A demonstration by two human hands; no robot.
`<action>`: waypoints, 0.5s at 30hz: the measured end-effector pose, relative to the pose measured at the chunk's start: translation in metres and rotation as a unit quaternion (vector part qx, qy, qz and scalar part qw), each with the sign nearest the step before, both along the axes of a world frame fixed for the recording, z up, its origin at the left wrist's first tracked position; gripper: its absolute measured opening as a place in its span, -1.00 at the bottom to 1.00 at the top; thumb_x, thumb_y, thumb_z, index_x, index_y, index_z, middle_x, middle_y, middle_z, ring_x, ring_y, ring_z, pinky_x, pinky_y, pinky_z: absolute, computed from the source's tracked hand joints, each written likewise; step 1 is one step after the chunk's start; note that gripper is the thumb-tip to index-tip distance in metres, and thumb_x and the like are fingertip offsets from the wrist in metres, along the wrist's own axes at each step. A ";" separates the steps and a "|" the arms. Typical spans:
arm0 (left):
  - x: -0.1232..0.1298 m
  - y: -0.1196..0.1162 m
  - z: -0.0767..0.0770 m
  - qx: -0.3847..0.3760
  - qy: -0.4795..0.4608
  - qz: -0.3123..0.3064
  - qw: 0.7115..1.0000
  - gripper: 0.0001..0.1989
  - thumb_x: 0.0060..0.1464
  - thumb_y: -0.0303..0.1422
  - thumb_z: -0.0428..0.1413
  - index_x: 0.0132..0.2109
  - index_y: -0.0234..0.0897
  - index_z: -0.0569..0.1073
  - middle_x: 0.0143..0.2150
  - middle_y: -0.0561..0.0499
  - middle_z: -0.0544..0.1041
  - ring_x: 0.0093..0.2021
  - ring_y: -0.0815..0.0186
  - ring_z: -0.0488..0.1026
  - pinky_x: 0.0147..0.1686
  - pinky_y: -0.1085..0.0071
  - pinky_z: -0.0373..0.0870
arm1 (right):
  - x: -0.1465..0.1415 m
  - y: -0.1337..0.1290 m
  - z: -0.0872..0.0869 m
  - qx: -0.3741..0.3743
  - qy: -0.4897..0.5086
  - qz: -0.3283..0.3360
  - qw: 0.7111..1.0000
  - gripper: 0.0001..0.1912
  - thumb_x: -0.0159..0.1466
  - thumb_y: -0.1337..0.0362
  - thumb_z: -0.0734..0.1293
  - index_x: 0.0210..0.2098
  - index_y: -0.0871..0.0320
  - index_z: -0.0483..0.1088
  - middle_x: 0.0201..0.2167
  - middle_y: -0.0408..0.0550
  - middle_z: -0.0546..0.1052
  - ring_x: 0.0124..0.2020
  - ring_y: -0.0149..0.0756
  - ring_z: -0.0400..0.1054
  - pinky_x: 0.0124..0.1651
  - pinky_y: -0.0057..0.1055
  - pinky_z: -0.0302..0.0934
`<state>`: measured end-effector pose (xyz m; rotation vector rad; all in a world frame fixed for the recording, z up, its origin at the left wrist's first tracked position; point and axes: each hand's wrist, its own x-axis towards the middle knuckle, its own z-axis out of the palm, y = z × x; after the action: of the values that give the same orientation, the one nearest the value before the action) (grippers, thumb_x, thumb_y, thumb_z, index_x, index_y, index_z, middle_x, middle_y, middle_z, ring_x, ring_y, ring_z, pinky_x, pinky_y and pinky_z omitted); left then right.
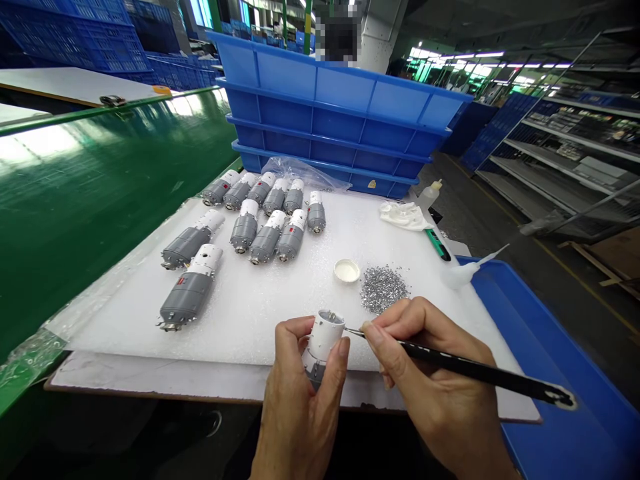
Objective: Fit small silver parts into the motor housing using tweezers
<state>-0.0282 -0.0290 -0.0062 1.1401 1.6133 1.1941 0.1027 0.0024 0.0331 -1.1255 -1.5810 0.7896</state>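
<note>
My left hand (303,393) is closed round a small white and grey cylinder model (327,337), which stands nearly upright with its open white end on top. My right hand (440,380) grips black tweezers (465,365), their metal tips touching or close to the right side of the white part. Beyond the hands lies a pile of tiny silvery pieces (384,288), beside a small round dish (347,271) with whitish contents. Several similar grey and white models (243,227) lie in rows on the white foam sheet (240,303); a larger-looking one (187,293) is at the left.
Stacked blue crates (325,113) stand behind the foam. At the right are a crumpled white cloth (404,215), a green tool (438,245), a squeeze bottle (430,195), a dropper bottle (460,275) and a blue tray (555,373). A green surface (115,167) runs along the left.
</note>
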 end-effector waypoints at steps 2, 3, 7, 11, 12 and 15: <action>0.000 -0.001 -0.001 -0.001 0.020 0.008 1.000 -0.75 0.29 -0.08 0.02 -0.07 -0.13 0.24 -0.18 0.01 0.49 -0.20 0.18 0.48 -0.22 0.18 0.39 | 0.000 0.000 0.001 0.001 0.000 -0.003 1.000 -0.76 0.30 0.35 0.38 -0.48 0.13 0.30 -0.51 -0.21 0.43 -0.57 -0.51 0.29 -0.54 -0.56 0.18; 0.000 -0.001 -0.001 0.001 0.034 0.014 0.999 -0.74 0.28 -0.08 0.03 -0.06 -0.12 0.24 -0.17 -0.01 0.51 -0.18 0.16 0.50 -0.22 0.17 0.40 | 0.000 0.000 0.001 0.003 -0.001 -0.004 1.000 -0.76 0.30 0.35 0.38 -0.48 0.13 0.30 -0.51 -0.21 0.43 -0.57 -0.51 0.29 -0.55 -0.55 0.18; 0.001 -0.001 -0.003 0.025 0.103 0.040 0.994 -0.74 0.27 -0.10 0.04 -0.04 -0.13 0.25 -0.14 -0.07 0.57 -0.19 0.08 0.58 -0.27 0.15 0.44 | -0.002 -0.002 0.000 0.037 -0.009 -0.012 0.999 -0.79 0.29 0.38 0.38 -0.45 0.13 0.32 -0.50 -0.20 0.45 -0.57 -0.51 0.29 -0.54 -0.56 0.18; 0.002 0.001 -0.003 0.063 0.165 0.065 0.982 -0.76 0.27 -0.11 0.06 -0.07 -0.13 0.26 -0.14 -0.09 0.58 -0.22 0.08 0.61 -0.33 0.20 0.48 | -0.005 -0.006 -0.001 0.053 -0.018 -0.036 0.998 -0.79 0.28 0.40 0.38 -0.45 0.12 0.32 -0.49 -0.20 0.46 -0.57 -0.51 0.30 -0.54 -0.56 0.20; 0.003 0.001 -0.003 0.069 0.178 0.069 0.979 -0.75 0.27 -0.10 0.06 -0.07 -0.14 0.26 -0.14 -0.10 0.58 -0.22 0.08 0.62 -0.34 0.21 0.48 | -0.006 -0.008 -0.002 0.048 -0.018 -0.040 0.998 -0.79 0.29 0.40 0.38 -0.45 0.12 0.32 -0.48 -0.20 0.46 -0.58 -0.50 0.30 -0.54 -0.55 0.20; 0.002 0.002 -0.003 0.079 0.212 0.076 0.971 -0.74 0.28 -0.08 0.04 -0.07 -0.14 0.26 -0.15 -0.10 0.59 -0.27 0.08 0.63 -0.40 0.23 0.49 | -0.008 -0.011 -0.004 0.041 -0.011 -0.044 0.998 -0.81 0.29 0.41 0.38 -0.42 0.11 0.32 -0.47 -0.21 0.46 -0.57 -0.50 0.31 -0.53 -0.54 0.21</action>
<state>-0.0259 -0.0275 -0.0090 1.4706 1.9810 1.2520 0.0946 -0.0087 0.0294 -1.1399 -1.5557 0.6507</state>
